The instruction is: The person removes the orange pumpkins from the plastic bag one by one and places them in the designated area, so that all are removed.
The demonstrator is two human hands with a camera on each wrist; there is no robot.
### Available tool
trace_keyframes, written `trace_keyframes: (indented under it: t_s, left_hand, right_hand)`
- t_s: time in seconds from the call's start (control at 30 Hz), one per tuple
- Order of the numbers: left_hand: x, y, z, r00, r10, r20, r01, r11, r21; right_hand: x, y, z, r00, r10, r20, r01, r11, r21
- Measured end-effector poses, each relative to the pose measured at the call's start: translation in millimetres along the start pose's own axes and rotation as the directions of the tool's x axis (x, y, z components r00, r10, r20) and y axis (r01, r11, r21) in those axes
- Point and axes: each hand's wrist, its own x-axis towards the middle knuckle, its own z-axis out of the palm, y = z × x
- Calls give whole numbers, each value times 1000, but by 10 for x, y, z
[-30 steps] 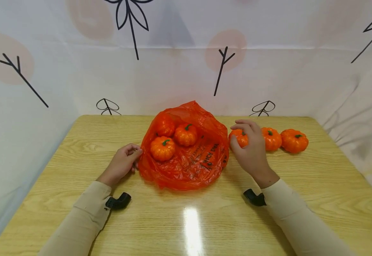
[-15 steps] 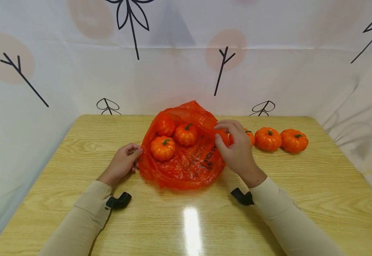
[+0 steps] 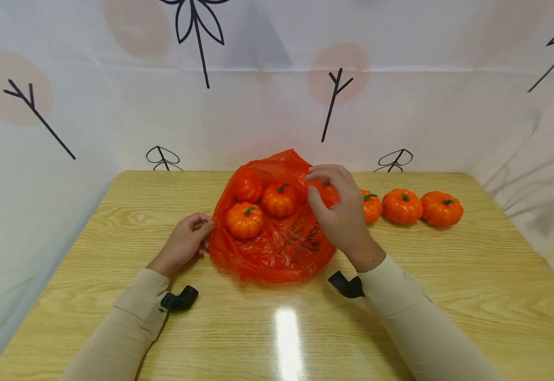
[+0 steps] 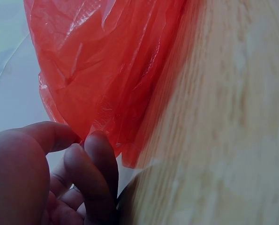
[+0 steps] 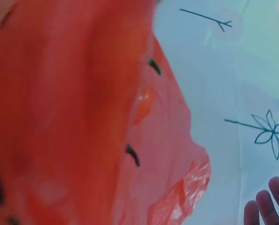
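A red plastic bag (image 3: 267, 259) lies spread open on the table, with black print inside. Three small orange pumpkins (image 3: 244, 220) with green stems sit in its left half. My left hand (image 3: 183, 243) pinches the bag's left edge between thumb and fingers; the pinched red film (image 4: 106, 108) shows in the left wrist view. Over the bag's right rim hovers my right hand (image 3: 341, 211), fingers loosely bent and apart, nothing visible in it. The right wrist view catches its fingertips (image 5: 266, 208) at the lower right, and two stems past the blurred film (image 5: 73, 112).
Three more pumpkins stand in a row to the bag's right: a near one (image 3: 372, 207) partly behind my right hand, a middle one (image 3: 402, 206) and a far one (image 3: 442, 209). The wooden table (image 3: 238, 333) ends at a patterned cloth backdrop (image 3: 267, 116).
My right hand has moved left, from the nearest pumpkin in the row to over the bag's right rim; that pumpkin stays put. My left hand keeps its pinch on the bag.
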Motion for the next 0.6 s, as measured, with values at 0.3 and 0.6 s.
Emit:
trace_keyframes:
  t_s: [0.3,0.6]
  left_hand:
    - [23,-33,8,1000,3,-20,-3,1000,-11]
    - [40,-56,16,1000,12,-26,-13,1000,-23]
  right_hand:
    - [125,-84,189,1000,-17,0,17,998,65]
    - [196,-153,398,1000,0,26,-3,990,141]
